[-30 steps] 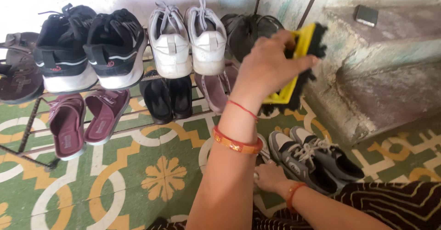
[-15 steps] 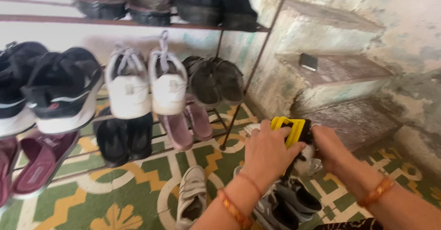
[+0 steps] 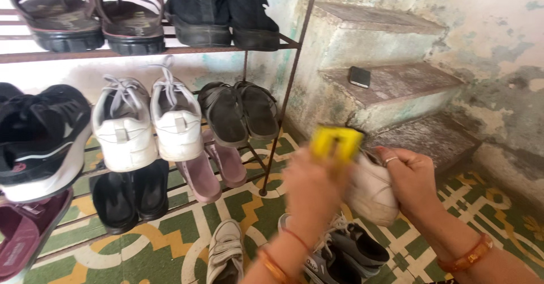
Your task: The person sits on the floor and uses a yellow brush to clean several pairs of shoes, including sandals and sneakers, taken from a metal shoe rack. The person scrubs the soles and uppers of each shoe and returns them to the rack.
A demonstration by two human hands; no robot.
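My left hand [image 3: 311, 185] is blurred with motion and grips a yellow scrubbing brush [image 3: 335, 143] pressed against a white shoe [image 3: 371, 193]. My right hand [image 3: 411, 182] holds that shoe from the right side, above the patterned floor. Both wrists wear orange bangles. Below my hands a pair of grey sneakers [image 3: 345, 250] lies on the tiles, and a white strapped shoe [image 3: 225, 250] lies to their left.
A metal shoe rack [image 3: 277, 119] on the left holds white sneakers [image 3: 150, 122], black sandals [image 3: 238, 111], pink slippers [image 3: 212, 170], black shoes and sandals on the top shelf. Concrete steps [image 3: 396, 85] rise at the right with a dark phone [image 3: 359, 76] on one.
The view has tilted up and right. My left hand brought the brush down from near the rack; my right hand lifted the white shoe off the floor, and the brush now moves over it.
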